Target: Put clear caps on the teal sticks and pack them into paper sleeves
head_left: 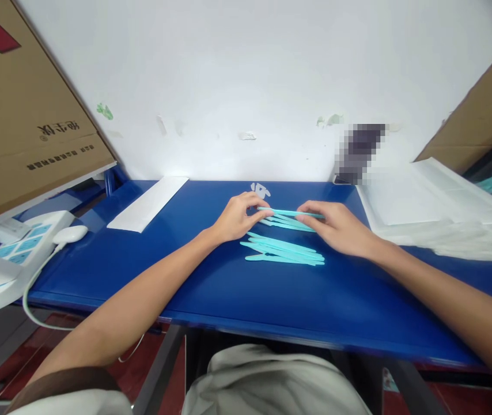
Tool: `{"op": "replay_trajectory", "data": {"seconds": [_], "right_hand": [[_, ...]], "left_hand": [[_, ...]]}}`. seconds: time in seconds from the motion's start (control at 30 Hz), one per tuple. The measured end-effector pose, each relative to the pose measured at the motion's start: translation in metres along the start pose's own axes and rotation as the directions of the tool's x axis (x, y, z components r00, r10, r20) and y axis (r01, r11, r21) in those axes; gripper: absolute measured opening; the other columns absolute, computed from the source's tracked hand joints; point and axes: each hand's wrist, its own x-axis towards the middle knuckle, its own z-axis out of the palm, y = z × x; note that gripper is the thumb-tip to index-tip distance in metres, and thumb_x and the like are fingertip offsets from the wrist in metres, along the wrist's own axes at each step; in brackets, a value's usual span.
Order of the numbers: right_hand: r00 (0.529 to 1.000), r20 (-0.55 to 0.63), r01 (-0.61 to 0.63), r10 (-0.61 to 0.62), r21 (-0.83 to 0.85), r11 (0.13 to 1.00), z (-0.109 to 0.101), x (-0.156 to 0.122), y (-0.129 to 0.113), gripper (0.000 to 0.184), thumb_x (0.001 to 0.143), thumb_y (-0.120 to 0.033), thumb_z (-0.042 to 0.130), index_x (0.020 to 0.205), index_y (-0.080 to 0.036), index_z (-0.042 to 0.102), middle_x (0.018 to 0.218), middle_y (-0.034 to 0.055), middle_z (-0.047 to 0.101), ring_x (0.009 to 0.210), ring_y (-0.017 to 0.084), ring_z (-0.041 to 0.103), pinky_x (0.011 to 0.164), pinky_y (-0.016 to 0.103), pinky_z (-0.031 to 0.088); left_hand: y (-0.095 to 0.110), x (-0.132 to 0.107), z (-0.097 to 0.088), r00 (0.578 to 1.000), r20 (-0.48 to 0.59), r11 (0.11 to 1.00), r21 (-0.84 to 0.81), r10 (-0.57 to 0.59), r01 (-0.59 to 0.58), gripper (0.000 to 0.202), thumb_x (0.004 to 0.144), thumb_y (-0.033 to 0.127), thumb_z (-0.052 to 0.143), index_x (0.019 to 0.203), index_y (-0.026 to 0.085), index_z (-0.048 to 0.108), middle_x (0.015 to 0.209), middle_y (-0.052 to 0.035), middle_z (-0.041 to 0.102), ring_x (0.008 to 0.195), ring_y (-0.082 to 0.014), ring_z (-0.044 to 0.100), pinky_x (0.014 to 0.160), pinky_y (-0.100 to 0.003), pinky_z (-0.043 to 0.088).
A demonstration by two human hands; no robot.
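Note:
Several thin turquoise plastic sticks lie on the blue table [142,271]. One small bundle of sticks [289,220] is pinched at its two ends between my hands. My left hand [239,216] grips the left end with curled fingers. My right hand [336,226] holds the right end, fingers closed over it. A second pile of the same sticks [284,252] lies flat just in front of both hands, untouched.
A white flat sleeve [148,202] lies at the back left. A stack of clear bags [440,210] fills the right side. A white device with a cable [16,253] sits at left, under a cardboard box [25,109]. A white wall stands behind.

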Motion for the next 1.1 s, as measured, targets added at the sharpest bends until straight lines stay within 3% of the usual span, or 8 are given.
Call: {"op": "replay_trajectory", "data": {"seconds": [0.1,0.27,0.43,0.57,0.67,0.83,1.0,1.1], "right_hand": [[1.000,-0.008,0.012,-0.012,0.002,1.000,-0.001,0.000,0.000,0.032,0.097,-0.044,0.047,0.092,-0.020,0.067,0.091,0.0062,0.072,0.079,0.021,0.062,0.071,0.032,0.043],[0.999,0.005,-0.042,0.042,0.022,0.999,0.001,0.000,0.003,0.029,0.095,-0.044,0.049,0.098,-0.020,0.066,0.077,0.0025,0.067,0.067,0.017,0.058,0.062,0.029,0.041],[0.999,0.039,0.016,-0.013,-0.079,0.997,0.009,0.004,0.014,0.027,0.097,-0.040,0.046,0.103,-0.021,0.065,0.095,0.0061,0.072,0.085,0.021,0.064,0.072,0.033,0.046],[0.996,0.069,0.068,-0.056,-0.190,0.979,0.012,0.005,0.019,0.030,0.099,-0.037,0.043,0.106,-0.020,0.067,0.109,0.0096,0.072,0.097,0.026,0.064,0.080,0.038,0.047],[0.995,0.063,0.098,-0.083,-0.280,0.955,0.011,0.004,0.018,0.030,0.099,-0.036,0.043,0.105,-0.019,0.067,0.108,0.0110,0.071,0.099,0.027,0.062,0.082,0.040,0.045],[0.988,0.010,0.148,-0.157,-0.392,0.908,0.007,0.002,0.017,0.029,0.099,-0.034,0.044,0.104,-0.020,0.068,0.104,0.0101,0.072,0.096,0.027,0.062,0.082,0.041,0.042],[0.989,0.040,0.147,-0.143,-0.385,0.911,0.006,0.001,0.016,0.028,0.098,-0.035,0.046,0.104,-0.020,0.069,0.106,0.0103,0.071,0.094,0.026,0.063,0.082,0.040,0.041],[0.985,0.118,0.156,-0.126,-0.289,0.944,0.004,0.000,0.011,0.028,0.097,-0.037,0.048,0.102,-0.019,0.069,0.100,0.0102,0.070,0.090,0.024,0.063,0.078,0.036,0.044]], "left_hand": [[0.001,0.000,0.000,0.999,0.030,1.000,0.013,0.027,-0.027,0.025,0.098,0.039,0.059,0.091,0.019,0.072,0.092,-0.0057,0.072,0.086,-0.0192,0.061,0.082,-0.033,0.048],[-0.003,0.001,-0.005,0.991,0.129,0.991,0.126,0.032,-0.048,0.031,0.102,0.042,0.051,0.102,0.021,0.073,0.109,-0.0072,0.071,0.104,-0.0227,0.061,0.097,-0.037,0.046],[-0.031,-0.001,-0.008,0.987,0.120,0.951,0.303,-0.106,0.065,0.043,0.106,0.037,0.032,0.129,0.021,0.065,0.127,-0.0090,0.066,0.118,-0.0247,0.058,0.107,-0.042,0.042],[-0.050,0.005,-0.009,0.953,0.203,0.905,0.407,-0.225,0.127,0.052,0.097,0.020,0.035,0.146,0.020,0.052,0.154,-0.0104,0.048,0.143,-0.0297,0.041,0.116,-0.052,0.034],[-0.053,0.011,-0.011,0.904,0.316,0.889,0.440,-0.287,0.129,0.061,0.095,0.021,0.035,0.156,0.022,0.039,0.167,-0.0087,0.029,0.155,-0.0324,0.021,0.120,-0.061,0.025],[-0.053,0.016,-0.011,0.859,0.409,0.894,0.434,-0.307,0.113,0.062,0.100,0.030,0.028,0.162,0.028,0.025,0.170,-0.0069,0.017,0.156,-0.0320,0.019,0.119,-0.065,0.020],[-0.063,0.034,-0.008,0.855,0.347,0.848,0.498,-0.385,0.180,0.065,0.098,0.033,0.029,0.163,0.031,0.022,0.171,-0.0065,0.013,0.150,-0.0414,0.027,0.111,-0.070,0.026],[-0.072,0.049,-0.004,0.871,0.334,0.858,0.485,-0.360,0.168,0.065,0.098,0.034,0.028,0.162,0.029,0.025,0.170,-0.0062,0.016,0.153,-0.0391,0.021,0.114,-0.068,0.024]]}}
